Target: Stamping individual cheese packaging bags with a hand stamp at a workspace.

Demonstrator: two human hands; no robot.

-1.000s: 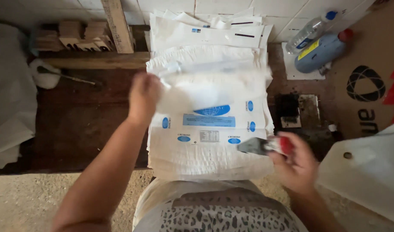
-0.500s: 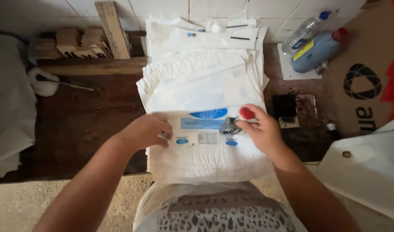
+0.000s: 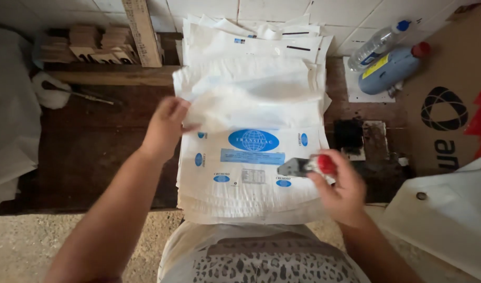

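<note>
Head view: the left hand (image 3: 164, 128) has its fingers (image 3: 178, 107) pinched on the edge of a white bag (image 3: 240, 105), lifting it off the stack of bags (image 3: 251, 173) that lies on the dark wooden table (image 3: 88, 152). The lifted bag curls up just beyond those fingers. The top bag of the stack, white with blue ovals, lies below and to the right of them.

The right hand (image 3: 342, 191) has its fingers (image 3: 329, 175) clenched around a stamp (image 3: 306, 166) with a red knob, its dark grey head pointing left over the lower part of the stack. Just beyond these fingers, on the table, sits a black ink pad (image 3: 349, 135). Farther off, by the tiled wall, lie a clear bottle (image 3: 379, 44) and a blue bottle (image 3: 390, 68).
</note>
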